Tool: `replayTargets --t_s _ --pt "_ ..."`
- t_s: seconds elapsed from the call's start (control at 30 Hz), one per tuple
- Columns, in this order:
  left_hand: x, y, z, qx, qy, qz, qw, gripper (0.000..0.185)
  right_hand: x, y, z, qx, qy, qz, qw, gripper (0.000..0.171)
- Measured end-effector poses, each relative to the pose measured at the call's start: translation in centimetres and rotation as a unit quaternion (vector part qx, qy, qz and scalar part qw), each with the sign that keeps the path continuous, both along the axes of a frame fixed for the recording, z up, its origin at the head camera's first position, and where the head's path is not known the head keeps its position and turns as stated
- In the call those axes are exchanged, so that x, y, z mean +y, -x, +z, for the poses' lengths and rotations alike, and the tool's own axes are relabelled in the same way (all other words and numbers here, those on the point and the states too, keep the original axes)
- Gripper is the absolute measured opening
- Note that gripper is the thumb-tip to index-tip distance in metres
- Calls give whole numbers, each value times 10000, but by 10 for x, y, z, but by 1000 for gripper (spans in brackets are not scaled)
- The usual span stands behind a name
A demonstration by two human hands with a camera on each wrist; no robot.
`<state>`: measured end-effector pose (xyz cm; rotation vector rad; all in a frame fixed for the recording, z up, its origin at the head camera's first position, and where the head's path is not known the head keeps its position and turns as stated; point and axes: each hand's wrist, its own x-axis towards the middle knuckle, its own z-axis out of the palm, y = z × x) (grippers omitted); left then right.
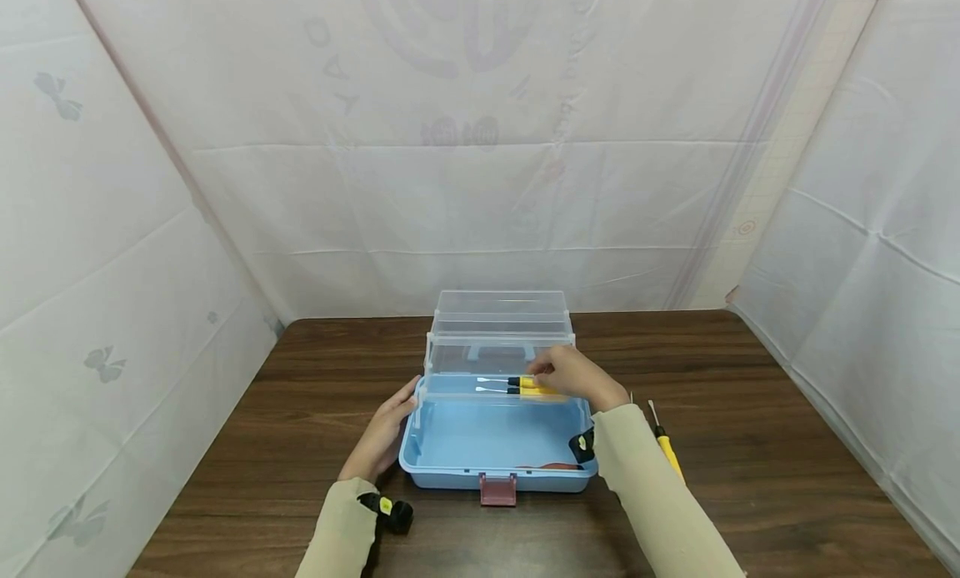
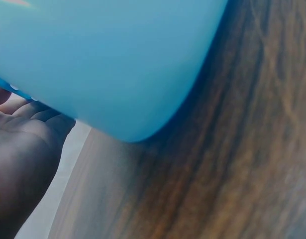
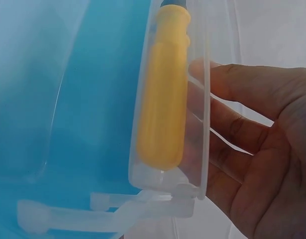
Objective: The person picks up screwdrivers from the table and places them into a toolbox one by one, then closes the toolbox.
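Note:
A blue toolbox (image 1: 495, 476) stands open on the wooden table, its clear lid (image 1: 501, 311) raised at the back. A clear tray (image 1: 457, 384) spans its far edge and holds two yellow-handled screwdrivers (image 1: 517, 385). My right hand (image 1: 573, 374) hovers over their handles. In the right wrist view the right hand (image 3: 252, 144) lies with straight fingers against the outside of the tray wall (image 3: 205, 149), and a yellow handle (image 3: 162, 109) lies inside. My left hand (image 1: 386, 432) rests flat against the box's left side; the left wrist view shows the left hand's palm (image 2: 23, 149) beside the blue wall (image 2: 118, 59).
A third yellow-handled screwdriver (image 1: 666, 446) lies on the table (image 1: 787, 444) right of the box, by my right forearm. A red latch (image 1: 498, 489) hangs at the box's front. White sheets wall in the table on the left, back and right.

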<state>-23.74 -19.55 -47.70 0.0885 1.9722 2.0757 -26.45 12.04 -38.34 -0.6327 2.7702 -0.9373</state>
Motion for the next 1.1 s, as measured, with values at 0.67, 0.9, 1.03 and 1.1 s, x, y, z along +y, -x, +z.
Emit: replayTargets --t_s 0.67,0.9,1.03,1.1 --pt "0 0 1 -11 10 -46 10000 55 12 -6 3 173 272 0 9995 22" --pt "-1 1 0 -8 -42 -74 10000 55 18 -9 6 279 233 -141 9992 22" --pt "-1 0 1 -14 -55 -72 10000 55 23 -10 8 382 262 -121 9989 23" --pt "-1 0 1 -19 -60 -68 10000 55 26 -11 9 391 276 -155 9987 24"
